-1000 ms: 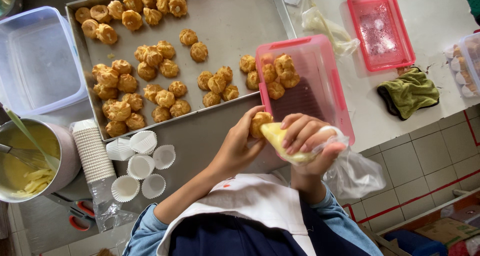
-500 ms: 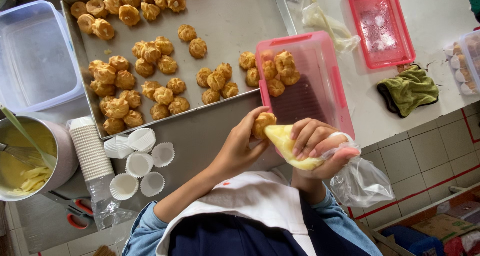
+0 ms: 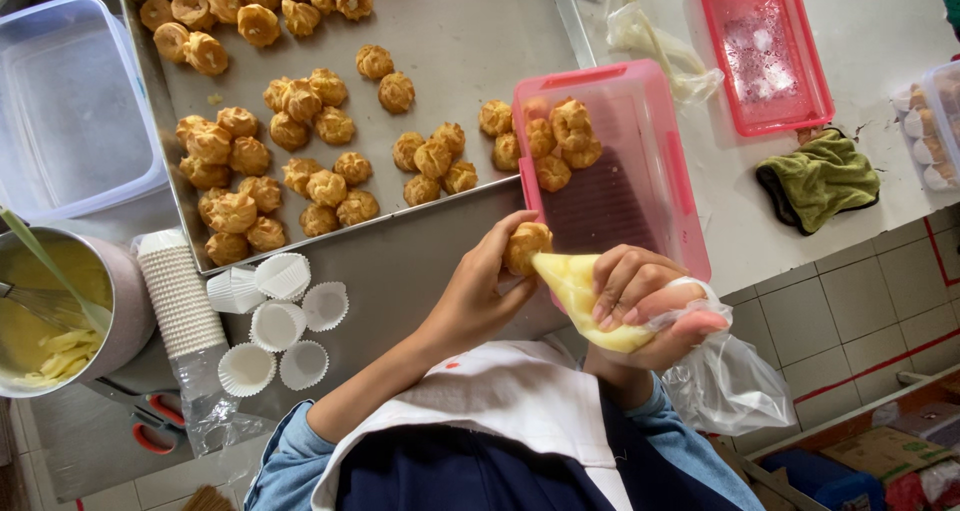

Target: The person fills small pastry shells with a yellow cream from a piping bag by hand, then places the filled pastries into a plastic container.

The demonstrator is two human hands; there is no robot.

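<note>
I am holding one cream puff (image 3: 525, 246) in my left hand (image 3: 470, 296), the fingers pinching it around its sides. It is hanging in the air above the near edge of the desk (image 3: 400, 271), just in front of the near wall of the pink container (image 3: 620, 186).

My right hand (image 3: 640, 296) is wrapping around the piping bag (image 3: 575, 286). Its fingers are pressed together over the yellow custard inside, and the bag's pointed end is touching the puff.

Over the last second very little has been shifting. The puff and the bag's tip are staying together in the same spot, and both hands are keeping their hold. I am reading that as this puff still being filled, not finished. Whether custard is flowing I cannot tell, since the tip is hidden against the pastry.

A few puffs are already lying at the far end of the pink container. Many more are sitting on the metal baking tray (image 3: 470, 31) towards the far left of the desk.

Near the left edge, white paper cups (image 3: 280, 321) are lying open beside a tall stack of cups (image 3: 180, 296), with a bowl of custard (image 3: 50, 301) next to it. A green cloth (image 3: 820, 176) and a pink lid (image 3: 765, 51) are lying well apart on the right side.
</note>
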